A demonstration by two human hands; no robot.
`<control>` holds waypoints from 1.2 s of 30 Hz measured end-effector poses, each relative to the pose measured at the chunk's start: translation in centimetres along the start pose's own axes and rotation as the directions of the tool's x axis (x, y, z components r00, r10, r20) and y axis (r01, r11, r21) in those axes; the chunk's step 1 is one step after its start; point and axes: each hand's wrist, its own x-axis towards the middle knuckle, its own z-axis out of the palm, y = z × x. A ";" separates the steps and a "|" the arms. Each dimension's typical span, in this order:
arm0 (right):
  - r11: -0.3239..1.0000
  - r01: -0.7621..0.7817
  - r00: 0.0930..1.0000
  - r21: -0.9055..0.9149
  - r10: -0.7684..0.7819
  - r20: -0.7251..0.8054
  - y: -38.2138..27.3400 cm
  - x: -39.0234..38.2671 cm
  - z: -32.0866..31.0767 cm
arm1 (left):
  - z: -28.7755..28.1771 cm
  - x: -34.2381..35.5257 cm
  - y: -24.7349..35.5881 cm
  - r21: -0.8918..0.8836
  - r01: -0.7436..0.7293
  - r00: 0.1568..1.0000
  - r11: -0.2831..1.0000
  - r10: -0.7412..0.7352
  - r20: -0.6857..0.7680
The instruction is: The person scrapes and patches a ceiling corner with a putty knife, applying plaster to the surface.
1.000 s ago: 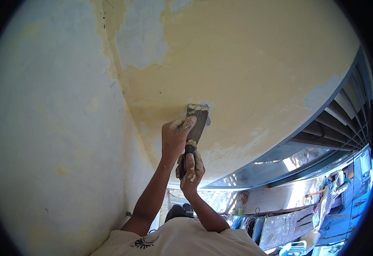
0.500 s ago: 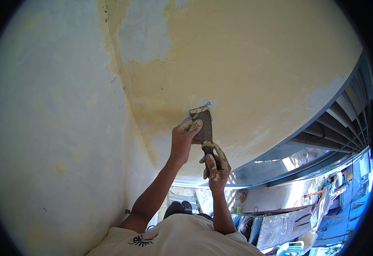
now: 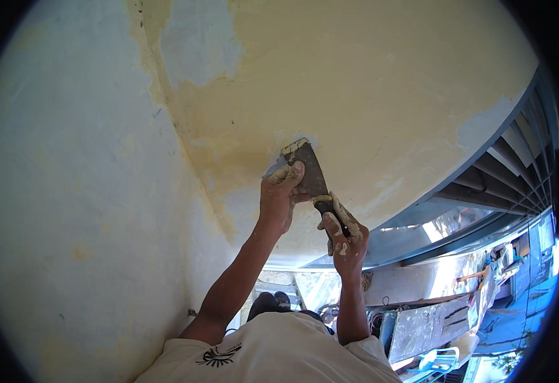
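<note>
A putty knife [image 3: 312, 170] with a dark broad blade and a black handle is held up before the yellowish wall [image 3: 369, 96]. Pale filler coats the blade's upper edge. My right hand [image 3: 346, 236] wraps round the handle, its fingers smeared with filler. At the blade's left edge my left hand [image 3: 281, 195] is closed, its thumb lying over the metal and its other fingers partly hidden. Just beyond the blade tip, a bluish-grey patch shows on the wall, partly covered by the knife and left hand.
To the left, a whitish wall [image 3: 81, 191] meets the yellowish one at a rough corner. A metal-framed window with bars [image 3: 509, 159] curves along the right. Below right are a worn board [image 3: 423, 332], a light blue plastic chair [image 3: 439, 360] and blue sheeting.
The putty knife has tilted, its handle swinging right and its blade tip shifting up and slightly left. My right hand moved right and up with the handle; my left rose slightly.
</note>
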 end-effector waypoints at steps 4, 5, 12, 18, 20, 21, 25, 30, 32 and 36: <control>1.000 -0.002 0.999 -0.011 0.003 0.044 -0.2 -0.1 -0.5 | 0.1 -0.2 -0.1 -0.052 -0.046 0.999 0.998 0.045 -0.007; 1.000 0.000 0.999 -0.011 0.000 0.039 0.0 -0.2 -0.3 | 0.1 -0.2 -0.1 -0.053 -0.041 0.999 0.998 0.039 -0.025; 0.999 0.044 0.998 0.019 -0.043 -0.043 0.3 -0.2 0.8 | -0.2 -0.2 0.5 0.011 -0.041 0.998 0.999 0.041 -0.048; 0.993 0.082 0.996 0.080 -0.079 -0.043 1.7 -0.8 1.8 | -0.3 -0.2 0.5 0.040 -0.042 0.997 0.998 0.044 -0.057; 0.996 0.057 0.998 0.074 -0.057 -0.009 1.7 -1.2 1.8 | -0.5 -0.8 1.0 0.035 -0.064 0.996 0.997 0.066 -0.056; 0.996 0.055 0.998 0.071 -0.055 -0.005 1.5 -1.4 1.6 | -0.7 -0.9 0.6 0.031 -0.063 0.996 0.998 0.065 -0.059; 0.993 0.046 0.999 0.113 -0.043 -0.032 1.6 -1.1 1.9 | -0.8 -0.4 0.5 0.062 -0.050 0.994 0.997 0.056 -0.095; 0.992 0.031 0.998 0.122 -0.025 -0.055 2.1 -1.1 1.9 | -0.8 -0.4 0.3 0.095 -0.048 0.995 0.994 0.057 -0.085; 0.993 0.060 0.997 0.100 -0.055 -0.051 2.5 -1.2 2.0 | -0.5 -0.7 0.4 0.051 -0.056 0.995 0.997 0.060 -0.078; 0.989 -0.056 0.998 0.140 0.051 0.042 1.9 -1.0 0.8 | -0.9 -0.5 0.1 0.034 -0.054 0.995 0.998 0.057 -0.077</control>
